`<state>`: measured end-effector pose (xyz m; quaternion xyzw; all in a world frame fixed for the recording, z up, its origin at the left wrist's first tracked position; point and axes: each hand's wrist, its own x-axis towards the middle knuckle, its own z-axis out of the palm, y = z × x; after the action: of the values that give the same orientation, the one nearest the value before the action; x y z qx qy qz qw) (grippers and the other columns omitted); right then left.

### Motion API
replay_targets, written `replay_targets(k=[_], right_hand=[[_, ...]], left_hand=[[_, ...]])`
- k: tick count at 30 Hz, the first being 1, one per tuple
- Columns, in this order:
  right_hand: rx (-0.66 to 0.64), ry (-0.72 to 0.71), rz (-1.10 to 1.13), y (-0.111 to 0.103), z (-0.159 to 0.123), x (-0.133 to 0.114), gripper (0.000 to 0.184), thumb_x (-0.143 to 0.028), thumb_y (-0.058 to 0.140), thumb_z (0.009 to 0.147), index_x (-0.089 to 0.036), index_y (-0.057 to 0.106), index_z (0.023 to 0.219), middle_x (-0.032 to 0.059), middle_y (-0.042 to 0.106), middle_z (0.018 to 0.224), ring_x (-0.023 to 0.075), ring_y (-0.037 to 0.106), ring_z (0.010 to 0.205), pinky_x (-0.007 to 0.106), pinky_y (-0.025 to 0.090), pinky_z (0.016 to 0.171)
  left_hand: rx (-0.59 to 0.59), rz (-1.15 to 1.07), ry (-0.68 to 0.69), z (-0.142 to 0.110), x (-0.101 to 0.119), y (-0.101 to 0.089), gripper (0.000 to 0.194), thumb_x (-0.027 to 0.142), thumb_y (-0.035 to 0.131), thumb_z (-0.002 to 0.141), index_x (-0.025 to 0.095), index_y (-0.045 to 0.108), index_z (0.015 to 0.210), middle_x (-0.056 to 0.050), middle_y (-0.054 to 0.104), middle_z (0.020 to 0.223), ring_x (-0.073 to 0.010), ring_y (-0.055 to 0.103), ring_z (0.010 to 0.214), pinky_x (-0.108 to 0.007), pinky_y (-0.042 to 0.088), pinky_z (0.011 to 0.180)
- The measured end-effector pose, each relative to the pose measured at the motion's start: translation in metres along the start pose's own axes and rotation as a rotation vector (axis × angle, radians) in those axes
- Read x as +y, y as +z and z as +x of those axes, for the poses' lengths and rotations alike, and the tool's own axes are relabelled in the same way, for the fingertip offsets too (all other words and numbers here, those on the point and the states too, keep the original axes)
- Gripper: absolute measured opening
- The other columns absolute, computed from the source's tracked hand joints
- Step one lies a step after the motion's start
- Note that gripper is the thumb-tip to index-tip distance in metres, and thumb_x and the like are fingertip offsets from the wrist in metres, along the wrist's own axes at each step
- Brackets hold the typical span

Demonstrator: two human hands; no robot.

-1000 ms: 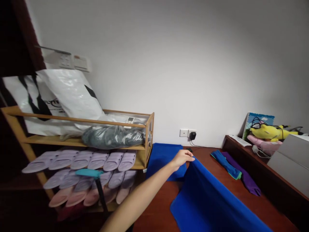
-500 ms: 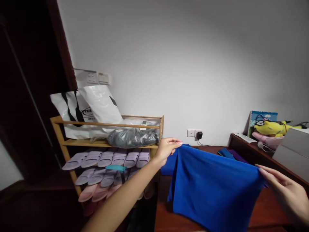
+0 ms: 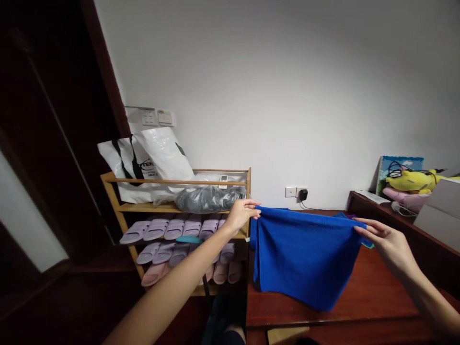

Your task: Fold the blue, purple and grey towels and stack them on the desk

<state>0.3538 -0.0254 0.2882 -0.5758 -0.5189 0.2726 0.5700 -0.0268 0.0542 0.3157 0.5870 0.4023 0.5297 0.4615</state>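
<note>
A blue towel (image 3: 305,254), folded over in layers, hangs between my two hands above the reddish-brown wooden table (image 3: 381,292). My left hand (image 3: 241,216) pinches its upper left corner, fingers closed. At the upper right corner, my right hand (image 3: 383,237) grips it between thumb and fingers. The towel's top edge is held nearly straight and its lower edge slants down to the right. Behind it, more blue cloth shows at the left, and other folded coloured cloth lies partly hidden near the wall.
Left of the table stands a wooden shoe rack (image 3: 247,179) with rows of slippers (image 3: 154,227). White bags (image 3: 163,155) and a plastic-wrapped dark bundle (image 3: 212,199) lie on top. A yellow plush toy (image 3: 413,181) and white boxes (image 3: 440,206) sit on a raised ledge at right.
The towel has moved away from me and a little to the left, with both hands still on it. My view has shifted slightly left, and more of the table's front shows.
</note>
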Motion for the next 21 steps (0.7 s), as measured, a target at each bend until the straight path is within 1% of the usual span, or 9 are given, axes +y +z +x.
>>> replay_targets(k=[2,5,7,10,12,14,18,21], right_hand=[[0.001,-0.007,0.003,0.001,0.003,0.001,0.054,-0.049,0.074,0.062,-0.019,0.067,0.106,0.0041,0.073,0.089,0.023,0.066,0.088,0.029,0.054,0.079],[0.004,0.0,0.018,0.002,0.006,0.004,0.055,-0.048,0.076,0.06,-0.019,0.067,0.105,0.0037,0.073,0.086,0.0229,0.066,0.087,0.029,0.054,0.079],[0.023,0.007,0.032,0.003,0.008,0.006,0.055,-0.048,0.076,0.059,-0.018,0.067,0.104,0.0039,0.073,0.084,0.0235,0.067,0.087,0.03,0.054,0.079],[0.064,0.034,0.023,0.006,0.01,0.01,0.052,-0.047,0.076,0.059,-0.017,0.069,0.1,0.0051,0.073,0.088,0.0253,0.066,0.092,0.031,0.054,0.081],[0.064,0.047,0.021,0.008,0.011,0.013,0.049,-0.049,0.074,0.061,-0.017,0.07,0.098,0.006,0.073,0.094,0.0254,0.065,0.096,0.03,0.053,0.083],[0.034,0.039,0.033,0.011,0.011,0.018,0.048,-0.05,0.072,0.064,-0.018,0.07,0.1,0.0063,0.072,0.097,0.0243,0.064,0.098,0.028,0.052,0.085],[-0.032,-0.004,0.022,0.014,0.011,0.023,0.051,-0.053,0.07,0.066,-0.018,0.068,0.103,0.0067,0.073,0.094,0.0238,0.065,0.096,0.029,0.052,0.083],[-0.036,-0.026,0.004,0.016,0.01,0.021,0.051,-0.054,0.07,0.066,-0.018,0.068,0.102,0.0065,0.073,0.093,0.0244,0.065,0.095,0.03,0.053,0.082]], left_hand=[[0.001,0.057,0.027,0.003,-0.003,0.0,0.021,0.013,0.077,0.056,0.012,0.07,0.075,0.002,0.06,0.059,-0.0094,0.056,0.052,-0.02,0.044,0.05],[-0.024,0.105,0.041,0.006,-0.003,0.001,0.016,0.014,0.078,0.053,0.014,0.068,0.067,0.004,0.057,0.054,-0.0078,0.051,0.053,-0.017,0.038,0.048],[-0.048,0.11,0.022,0.006,-0.002,0.0,0.016,0.017,0.078,0.054,0.015,0.068,0.067,0.004,0.056,0.055,-0.0073,0.049,0.052,-0.016,0.035,0.045],[-0.08,0.08,-0.036,0.006,-0.002,-0.001,0.019,0.025,0.077,0.059,0.014,0.068,0.072,0.003,0.057,0.056,-0.0068,0.048,0.049,-0.016,0.03,0.04],[-0.086,0.045,-0.076,0.006,-0.004,-0.003,0.02,0.026,0.078,0.06,0.013,0.068,0.072,0.002,0.058,0.056,-0.0071,0.049,0.047,-0.016,0.03,0.039],[-0.075,0.003,-0.105,0.007,-0.006,-0.005,0.021,0.025,0.079,0.061,0.012,0.068,0.072,-0.001,0.059,0.058,-0.008,0.052,0.049,-0.017,0.032,0.04],[-0.026,-0.082,-0.136,0.01,-0.01,-0.009,0.017,0.019,0.079,0.063,0.01,0.068,0.073,-0.005,0.064,0.067,-0.0101,0.06,0.055,-0.018,0.038,0.044],[0.009,-0.133,-0.164,0.013,-0.011,-0.013,0.012,0.014,0.077,0.065,0.01,0.068,0.074,-0.005,0.066,0.068,-0.0103,0.061,0.056,-0.017,0.04,0.045]])
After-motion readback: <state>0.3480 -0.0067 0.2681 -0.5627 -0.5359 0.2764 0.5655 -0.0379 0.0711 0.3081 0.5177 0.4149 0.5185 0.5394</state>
